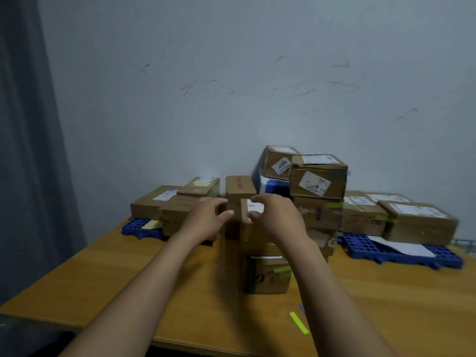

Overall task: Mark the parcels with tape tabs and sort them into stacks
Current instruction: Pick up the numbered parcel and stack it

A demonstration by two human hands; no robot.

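Saw top parcel (251, 234) sitting between the two sets of fingers, left hand (206, 215) loose beside it, right hand (277, 215) curled over its top, grip unclear in blur; I judged squaring both sides before lifting was safest.

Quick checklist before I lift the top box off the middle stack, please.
1. Hands at the top box: ok, left hand and right hand flank it.
2. Right grip closed: cannot tell, blurred.
3. Top box tabbed: cannot tell, hands cover much of it.
4. Lower box tabbed: ok, green tab.
5. Spare tape handy: ok, yellow-green strip on the table.
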